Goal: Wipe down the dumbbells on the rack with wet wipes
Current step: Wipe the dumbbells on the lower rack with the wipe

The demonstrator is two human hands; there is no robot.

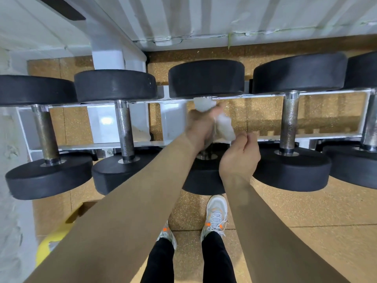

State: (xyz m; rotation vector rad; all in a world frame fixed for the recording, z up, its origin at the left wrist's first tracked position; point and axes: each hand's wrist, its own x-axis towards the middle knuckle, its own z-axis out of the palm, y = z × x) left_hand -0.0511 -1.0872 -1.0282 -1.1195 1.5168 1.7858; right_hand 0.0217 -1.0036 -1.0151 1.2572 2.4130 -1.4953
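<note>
the white rack (pixel 265 137) carries five dumbbells in a row, each lying across its two rails with one black round head on the far side and one on the near side. the middle dumbbell (pixel 206 78) is the one being worked on. its far head is matte black with a dull, slightly scuffed rim, and its near head sits below the wrists, partly covered by them. its handle is hidden under the left hand (pixel 201 127), which is curled round the bar with the wet wipe (pixel 224 127) wrapped under the fingers. the wipe is white and crumpled, and one bunch pokes out at the top against the far rail while a loose flap hangs to the right of the hand. the right hand (pixel 239 158) hovers just beside that flap with its fingers curled in towards the thumb. i cannot tell whether it pinches the corner of the wipe or holds nothing.

the neighbouring dumbbell on the right (pixel 289 123) shows a bright knurled steel handle, and the leftmost dumbbell (pixel 46 133) has a darker, brownish one. a yellow thing (pixel 48 246) shows at the lower left, half hidden behind the left forearm. a pair of white trainers (pixel 216 215) with orange marks stands on the speckled brown floor (pixel 306 211).
</note>
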